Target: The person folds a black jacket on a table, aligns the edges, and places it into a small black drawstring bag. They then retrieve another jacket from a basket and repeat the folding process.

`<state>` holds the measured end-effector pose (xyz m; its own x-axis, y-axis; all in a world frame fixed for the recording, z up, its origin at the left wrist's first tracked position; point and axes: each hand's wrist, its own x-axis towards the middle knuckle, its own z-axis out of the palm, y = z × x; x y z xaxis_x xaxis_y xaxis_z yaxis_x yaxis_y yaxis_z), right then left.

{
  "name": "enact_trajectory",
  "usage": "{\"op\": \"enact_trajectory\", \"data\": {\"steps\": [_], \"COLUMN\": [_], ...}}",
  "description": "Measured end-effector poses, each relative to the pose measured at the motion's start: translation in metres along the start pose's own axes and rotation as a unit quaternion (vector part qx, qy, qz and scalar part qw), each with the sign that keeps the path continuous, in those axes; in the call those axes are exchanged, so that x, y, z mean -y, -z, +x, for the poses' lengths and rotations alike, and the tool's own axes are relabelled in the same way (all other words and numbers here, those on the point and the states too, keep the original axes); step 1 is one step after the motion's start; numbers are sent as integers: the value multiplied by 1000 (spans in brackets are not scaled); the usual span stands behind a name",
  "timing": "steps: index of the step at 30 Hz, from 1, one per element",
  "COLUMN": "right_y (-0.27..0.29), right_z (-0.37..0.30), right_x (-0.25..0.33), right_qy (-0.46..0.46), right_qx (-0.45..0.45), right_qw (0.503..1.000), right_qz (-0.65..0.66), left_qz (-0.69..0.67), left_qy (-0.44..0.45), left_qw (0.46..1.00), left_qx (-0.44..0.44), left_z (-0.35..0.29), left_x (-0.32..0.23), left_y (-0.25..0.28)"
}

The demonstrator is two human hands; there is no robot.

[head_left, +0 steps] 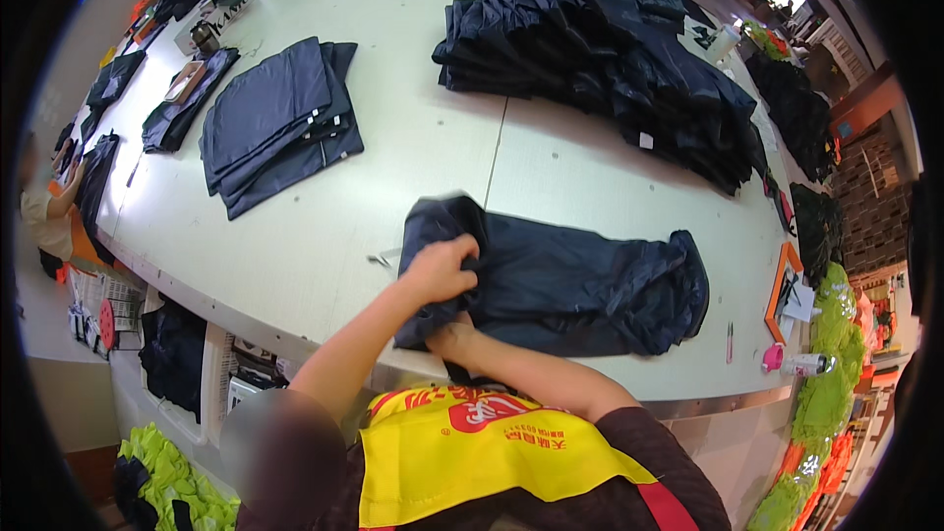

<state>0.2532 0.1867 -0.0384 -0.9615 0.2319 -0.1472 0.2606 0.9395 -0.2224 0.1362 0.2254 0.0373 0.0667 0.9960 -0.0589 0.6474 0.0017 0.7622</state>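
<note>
A dark navy garment [560, 280] lies across the table in front of me, bunched at its right end and turned over on itself at its left end. My left hand [442, 270] is closed on the raised fabric of that left end, its fingers curled in. Just below it, my right hand [452, 336] reaches left across my body to the garment's near left edge. Fabric hides the right hand's fingers. A small metal tool [379, 260], perhaps snips, pokes out beside the garment's left end.
Folded dark garments [280, 123] are stacked at the left of the pale table [393, 138]. A larger dark pile [600, 59] covers the back right. An orange frame [783, 290], a pen [730, 342] and a bottle [806, 365] lie at the right edge. Another person [49, 206] is at far left.
</note>
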Motion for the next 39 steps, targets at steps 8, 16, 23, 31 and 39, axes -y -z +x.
{"op": "enact_trajectory", "data": {"steps": [8,16,23,31,39], "right_y": [202,316,321,330,170], "right_z": [-27,55,75,-73,-167], "right_x": [-149,-421,-440,-297,-106], "right_qy": [133,-303,-345,-122,33], "right_qx": [90,-469,-379,-580,-276], "right_qw": [941,805,849,805,954], "right_qz": [297,-203,-127,12,115], "left_qz": [122,99,98,100,24], "left_qy": [-37,-45,-42,50,-6], "left_qw": [989,990,990,992,999], "left_qx": [-75,-93,-96,-60,-36], "left_z": [-21,-19,-18,-18,-45], "left_x": [20,18,18,12,2], "left_y": [-69,-68,-67,-72,-106]}}
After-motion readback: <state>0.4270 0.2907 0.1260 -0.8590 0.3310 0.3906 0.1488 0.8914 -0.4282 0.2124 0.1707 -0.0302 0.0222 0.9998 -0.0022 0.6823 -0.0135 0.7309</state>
